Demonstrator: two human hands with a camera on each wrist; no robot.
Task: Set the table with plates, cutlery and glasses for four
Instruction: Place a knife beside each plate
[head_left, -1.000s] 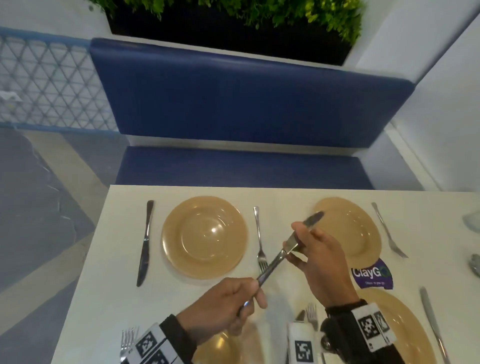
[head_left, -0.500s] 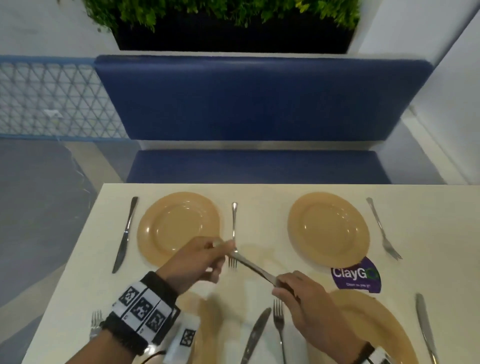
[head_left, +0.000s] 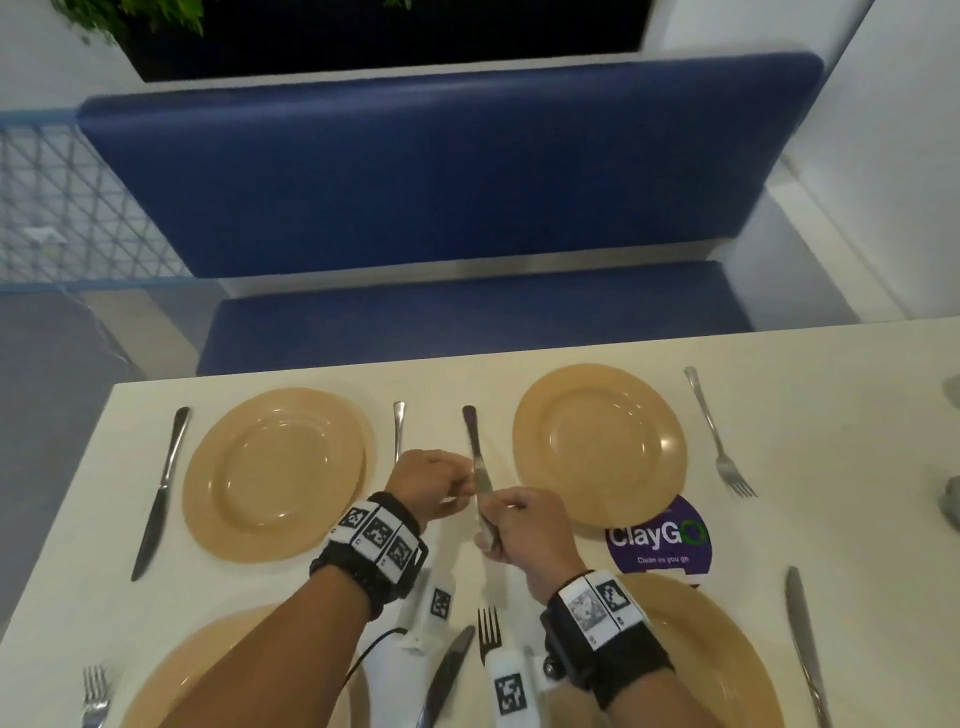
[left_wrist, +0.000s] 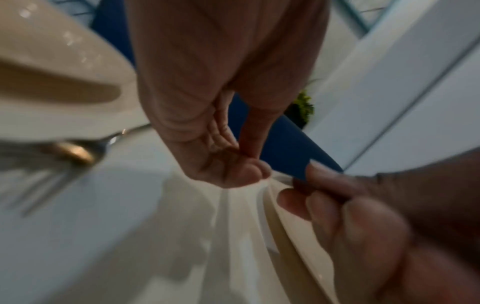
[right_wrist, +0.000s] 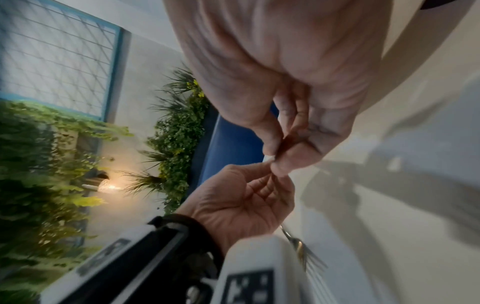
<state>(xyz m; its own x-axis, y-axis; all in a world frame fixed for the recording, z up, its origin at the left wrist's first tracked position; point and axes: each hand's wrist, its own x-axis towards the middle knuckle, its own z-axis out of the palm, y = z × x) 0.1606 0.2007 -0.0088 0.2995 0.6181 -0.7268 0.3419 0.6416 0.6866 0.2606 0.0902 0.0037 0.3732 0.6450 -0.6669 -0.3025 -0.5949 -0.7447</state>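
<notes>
A steel knife (head_left: 474, 441) lies lengthwise between the far fork (head_left: 398, 431) and the far right tan plate (head_left: 597, 447), handle pointing away. Both hands are on its blade end. My left hand (head_left: 465, 491) pinches it from the left with curled fingers. My right hand (head_left: 493, 525) grips the blade tip from the right. In the right wrist view the right hand (right_wrist: 279, 161) and the left hand (right_wrist: 265, 181) meet fingertip to fingertip. The left wrist view shows the left hand (left_wrist: 241, 170) beside the right fingers (left_wrist: 324, 197); the knife is hidden there.
The far left plate (head_left: 278, 467) has a knife (head_left: 161, 488) on its left. A fork (head_left: 719, 436) lies right of the far right plate. Two near plates (head_left: 727, 649), a knife (head_left: 447, 675), forks (head_left: 488, 629) and another knife (head_left: 802, 639) sit close by. A purple sticker (head_left: 657, 540) is on the table; a blue bench (head_left: 441, 171) stands behind.
The knife has swung from a slant between my spread hands to point straight away, down beside the far right plate. Both hands have closed in together on its blade end.
</notes>
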